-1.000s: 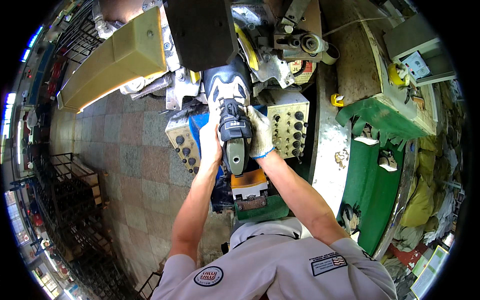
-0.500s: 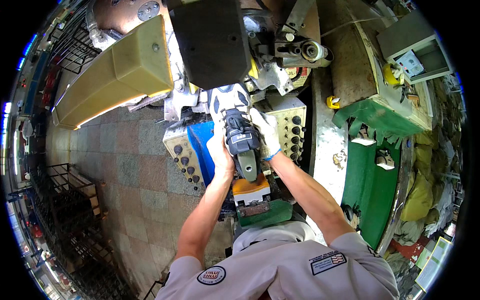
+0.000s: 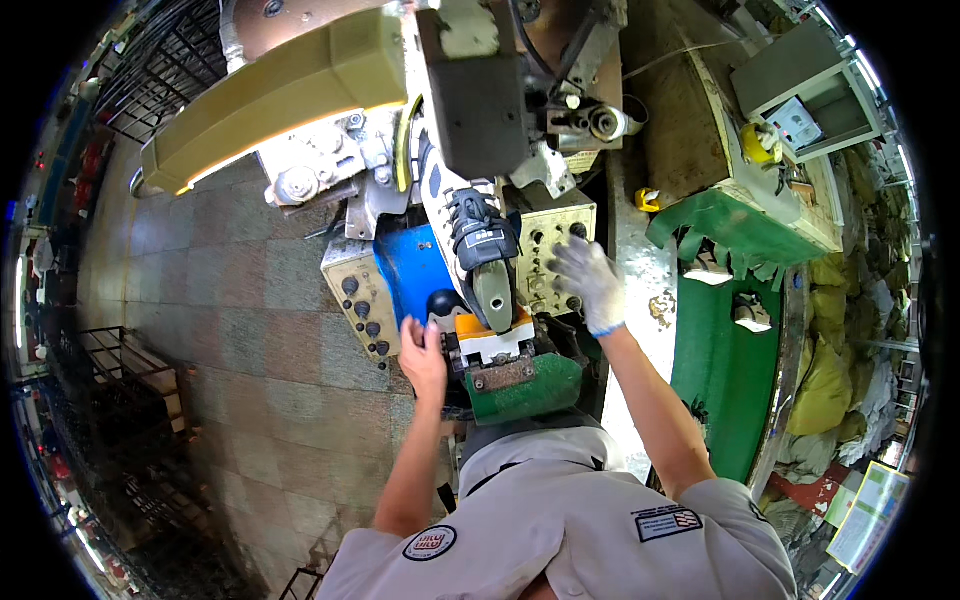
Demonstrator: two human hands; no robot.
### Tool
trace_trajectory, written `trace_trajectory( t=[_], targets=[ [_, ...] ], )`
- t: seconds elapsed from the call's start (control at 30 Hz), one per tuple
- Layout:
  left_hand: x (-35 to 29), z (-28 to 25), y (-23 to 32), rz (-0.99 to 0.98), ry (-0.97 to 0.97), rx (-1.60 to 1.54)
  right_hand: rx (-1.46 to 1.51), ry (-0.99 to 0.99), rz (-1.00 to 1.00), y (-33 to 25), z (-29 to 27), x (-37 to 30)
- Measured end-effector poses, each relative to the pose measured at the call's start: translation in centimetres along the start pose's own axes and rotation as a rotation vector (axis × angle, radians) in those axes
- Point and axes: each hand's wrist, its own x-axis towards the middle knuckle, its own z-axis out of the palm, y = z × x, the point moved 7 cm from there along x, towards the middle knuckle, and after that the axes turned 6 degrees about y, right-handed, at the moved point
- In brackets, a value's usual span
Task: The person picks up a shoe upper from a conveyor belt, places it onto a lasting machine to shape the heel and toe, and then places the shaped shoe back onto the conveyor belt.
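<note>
A white, grey and black sports shoe (image 3: 474, 222) sits in the machine, its toe end under the dark machine head (image 3: 470, 110). From its heel opening sticks a grey-green shoe last (image 3: 493, 292), whose end lies over an orange-and-white support block (image 3: 520, 330). My bare left hand (image 3: 424, 358) is off the shoe, open, left of that block and just below a black ball (image 3: 443, 303). My right hand (image 3: 592, 282), in a whitish glove, is also off the shoe. Its fingers are spread in front of the right knob panel (image 3: 545, 240), holding nothing.
A yellow machine cover (image 3: 290, 90) reaches out at the upper left. Another knob panel (image 3: 350, 290) stands beside a blue guard (image 3: 412, 265). On the right, a green-lined bench (image 3: 720, 370) holds shoes (image 3: 752, 312). Dark racks (image 3: 130, 400) stand at the left.
Both hands have let go of the shoe: the left moved down and left, the right moved right. The shoe stays in the machine, its last now resting lower over the orange block.
</note>
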Motion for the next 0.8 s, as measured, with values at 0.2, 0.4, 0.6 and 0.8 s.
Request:
trace_trajectory(
  t=[0.2, 0.4, 0.6, 0.8],
  targets=[
    [-6.2, 5.6, -11.5, -0.138, -0.147, 0.17, 0.035, 0.164, 0.101, 0.8, -8.9, -5.9],
    [-4.2, 3.7, -9.1, -0.064, -0.029, 0.261, -0.089, 0.088, 0.126, 0.9, -7.7, -7.1],
    [-5.6, -7.5, -5.3, -0.232, -0.137, -0.025, -0.183, -0.026, 0.137, -1.1, -6.0, -8.9],
    [-10.4, -17.8, 9.1, -0.309, -0.2, -0.445, -0.071, -0.271, 0.08, -4.4, 2.4, -15.0]
  ],
)
